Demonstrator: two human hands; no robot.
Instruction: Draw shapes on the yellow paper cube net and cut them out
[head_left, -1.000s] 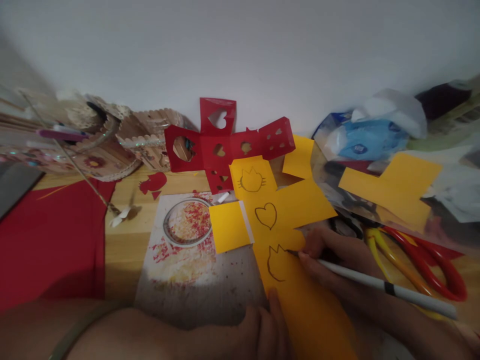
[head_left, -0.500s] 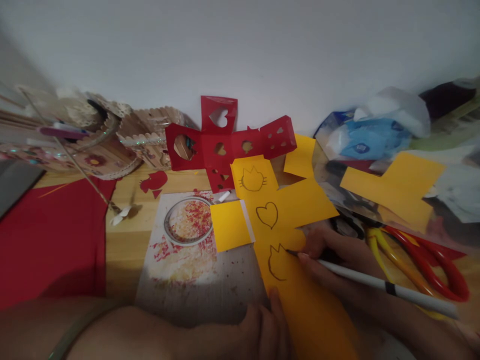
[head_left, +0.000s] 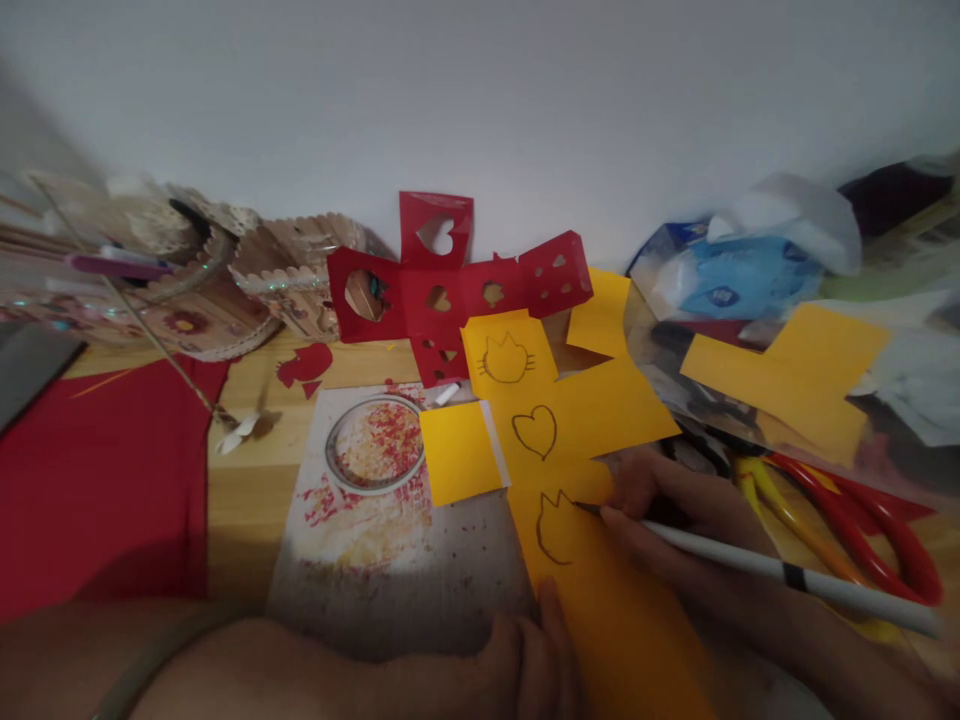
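My right hand (head_left: 675,515) is closed round a white pen (head_left: 727,550) with a dark band on its barrel. Its dark tip touches a partly drawn cat head outline (head_left: 555,528) on a yellow cross-shaped paper cutout (head_left: 574,430). Higher on the same paper are a drawn heart (head_left: 535,432) and a whiskered cat head (head_left: 505,360). At the paper's lower left edge, my left hand (head_left: 521,660) presses down with curled fingers. The left flap carries a pale strip (head_left: 495,443) along its fold. Part of the paper's right side is hidden beneath my right hand.
Behind stands a red paper cutout (head_left: 442,285) with heart-shaped holes. A printed mat (head_left: 397,560) lies under the yellow paper. Red-handled scissors (head_left: 892,560) are at right, near a blue packet (head_left: 750,275). Red paper (head_left: 105,480) and wooden-stick containers (head_left: 195,310) occupy the left.
Almost nothing differs. The pen's back end has swung slightly right and down, while its tip stays near the top of the partial cat outline. My left hand keeps its place.
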